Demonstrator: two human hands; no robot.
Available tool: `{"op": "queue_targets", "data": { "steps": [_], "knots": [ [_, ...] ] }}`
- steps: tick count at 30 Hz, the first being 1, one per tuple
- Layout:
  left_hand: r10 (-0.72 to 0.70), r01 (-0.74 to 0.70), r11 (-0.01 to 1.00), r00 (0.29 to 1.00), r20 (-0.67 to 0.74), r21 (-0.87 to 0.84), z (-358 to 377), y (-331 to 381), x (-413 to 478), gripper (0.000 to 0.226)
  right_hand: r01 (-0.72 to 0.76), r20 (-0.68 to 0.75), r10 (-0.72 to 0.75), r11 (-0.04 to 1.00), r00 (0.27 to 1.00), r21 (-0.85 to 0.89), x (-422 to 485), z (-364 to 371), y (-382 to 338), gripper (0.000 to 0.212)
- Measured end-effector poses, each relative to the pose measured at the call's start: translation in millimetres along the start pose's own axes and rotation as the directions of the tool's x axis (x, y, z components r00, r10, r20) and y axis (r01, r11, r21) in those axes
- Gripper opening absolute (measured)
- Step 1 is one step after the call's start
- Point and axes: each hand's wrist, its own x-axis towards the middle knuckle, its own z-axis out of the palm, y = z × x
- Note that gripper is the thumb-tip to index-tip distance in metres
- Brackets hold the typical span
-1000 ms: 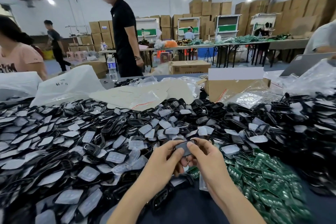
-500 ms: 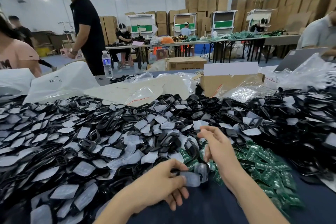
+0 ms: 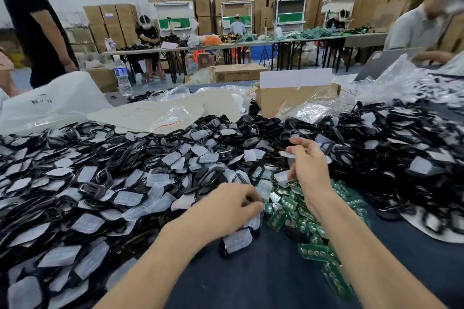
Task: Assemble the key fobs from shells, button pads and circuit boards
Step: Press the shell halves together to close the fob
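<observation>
Since the earlier frames the right hand (image 3: 307, 168) had left the middle of the circuit boards (image 3: 301, 223) and reached to their far side, into the loose parts. The left hand (image 3: 226, 211) had stayed low at their left edge. The two hands, joined on one piece a second before, were found well apart.

Right hand: fingers curled and narrow, thumb and forefinger pinching a translucent button pad (image 3: 285, 154) by one end. The pad was lifted above the parts beyond the boards. The remaining fingers were folded loosely toward the palm, touching nothing that could be made out.

Left hand: knuckles up, fingers curled tight over a black shell (image 3: 256, 232) just left of the boards. The fingers hid most of it, and whether a pad sat inside could not be told. A second pad (image 3: 237, 243) lay just on the near side of that hand, at the boards' near-left corner.

Surroundings: the green boards lay in a strip running from between the hands toward the near right, on the dark table (image 3: 263, 283). A heap of shells and pads (image 3: 125, 170) spread left of the boards and round behind them. A further pile of shells (image 3: 401, 158) rose to the boards' right. The right forearm crossed over the boards and covered part of them. Beyond the boards, past the heap, stood an open cardboard box (image 3: 296, 98) with clear plastic bags (image 3: 160, 115) to its left. A water bottle (image 3: 123, 78) stood farther off, behind and left of the bags
</observation>
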Motion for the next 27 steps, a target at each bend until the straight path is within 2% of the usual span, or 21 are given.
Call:
{"op": "queue_targets", "data": {
  "steps": [3,5,11,13,16,18,20,23,27],
  "knots": [
    [0.046,-0.056,0.957,0.998,0.039,0.286,23.9,25.4,18.8,0.038,0.012,-0.02,-0.012,1.0,1.0,-0.005,5.1,-5.4,-2.0,0.021],
    [0.047,-0.057,0.917,0.998,0.037,0.395,36.2,34.1,25.7,0.043,0.01,-0.024,-0.01,1.0,1.0,-0.005,7.5,-6.2,-2.1,0.021],
    [0.09,-0.101,0.923,0.995,0.046,0.37,42.9,36.3,31.7,0.036,0.009,-0.025,-0.01,0.999,1.0,-0.036,18.1,-5.7,2.1,0.019],
    [0.079,-0.091,0.971,0.995,0.063,0.221,38.9,31.9,31.7,0.029,0.013,-0.022,-0.015,0.998,1.0,-0.061,22.5,-4.4,3.2,0.018],
    [0.08,-0.074,0.986,0.996,0.032,-0.148,25.9,20.1,31.7,0.018,0.033,-0.011,-0.035,0.994,0.999,-0.106,30.2,-1.4,3.5,0.018],
    [0.083,-0.095,0.951,0.995,-0.053,-0.294,12.3,7.9,33.0,0.012,0.05,0.002,-0.051,0.987,0.999,-0.154,38.0,2.9,3.5,0.019],
    [0.045,-0.106,0.925,0.984,-0.171,-0.365,-3.5,-6.6,36.1,0.016,0.08,0.016,-0.078,0.964,0.997,-0.255,49.6,8.5,4.1,0.02],
    [-0.106,-0.089,0.845,0.939,-0.328,-0.527,-24.2,-31.3,43.7,0.016,0.166,0.085,-0.143,0.865,0.986,-0.474,69.8,17.9,6.2,0.019],
    [-0.298,-0.135,0.642,0.863,-0.408,-0.755,-44.3,-57.1,53.5,0.016,0.247,0.212,-0.141,0.714,0.967,-0.655,100.2,33.7,14.4,0.022]
  ]
}}
